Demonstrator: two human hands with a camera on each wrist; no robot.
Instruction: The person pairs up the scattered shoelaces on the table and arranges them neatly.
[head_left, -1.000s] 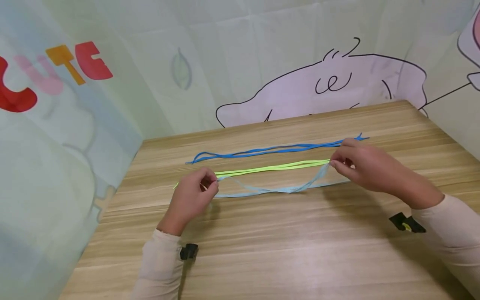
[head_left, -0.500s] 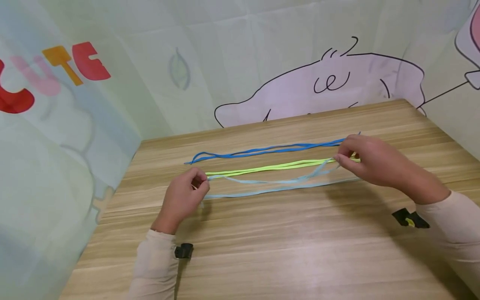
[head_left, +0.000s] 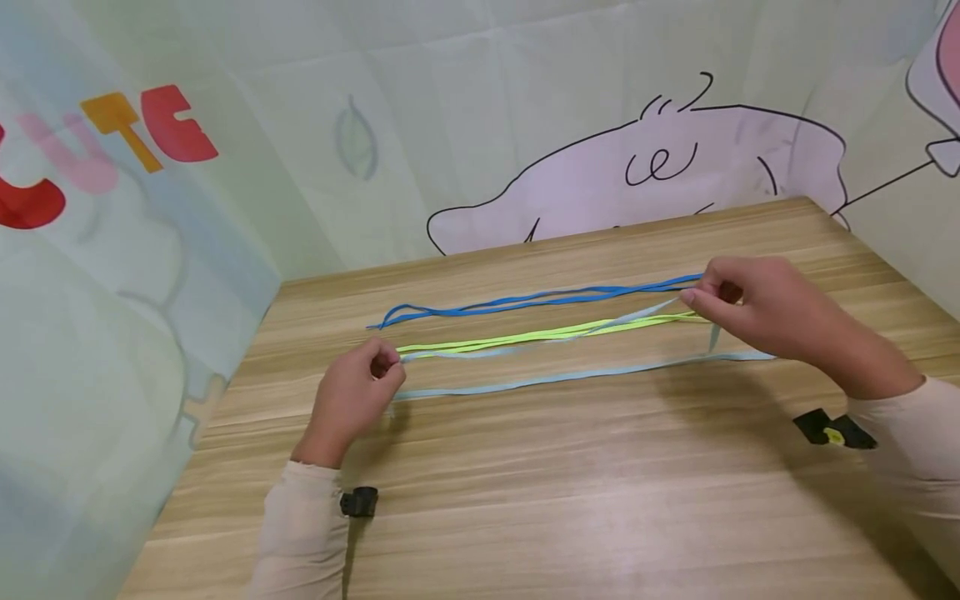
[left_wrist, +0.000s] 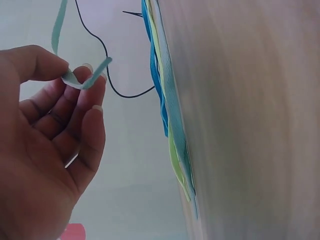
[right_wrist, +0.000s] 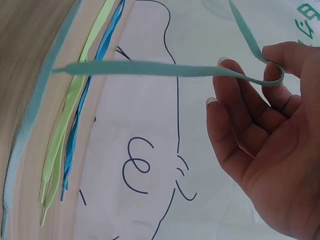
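Note:
Thumb and fingers of my left hand (head_left: pixel 352 396) pinch a pale blue shoelace (head_left: pixel 637 316) close to one end; a short tip pokes out in the left wrist view. My right hand (head_left: pixel 768 315) pinches the same lace farther along, and a loose tail (right_wrist: pixel 145 69) sticks out past the fingers in the right wrist view. Between the hands it runs nearly straight above the table, crossing over a pair of yellow-green shoelaces (head_left: pixel 487 341). Nearer me, a second pale blue shoelace (head_left: pixel 525 384) lies stretched out on the wood. Blue shoelaces (head_left: pixel 517 302) lie farthest back, their right end hidden behind my right hand.
All the laces lie roughly side by side across the wooden table (head_left: pixel 570 492). A printed cloth (head_left: pixel 300 167) with cartoon drawings hangs behind the table and on the left. Small black devices (head_left: pixel 360 502) sit at both wrists.
My hands have moved apart, the left one leftward and the right one rightward and up. The pale blue lace between them has gone from sagging to nearly taut.

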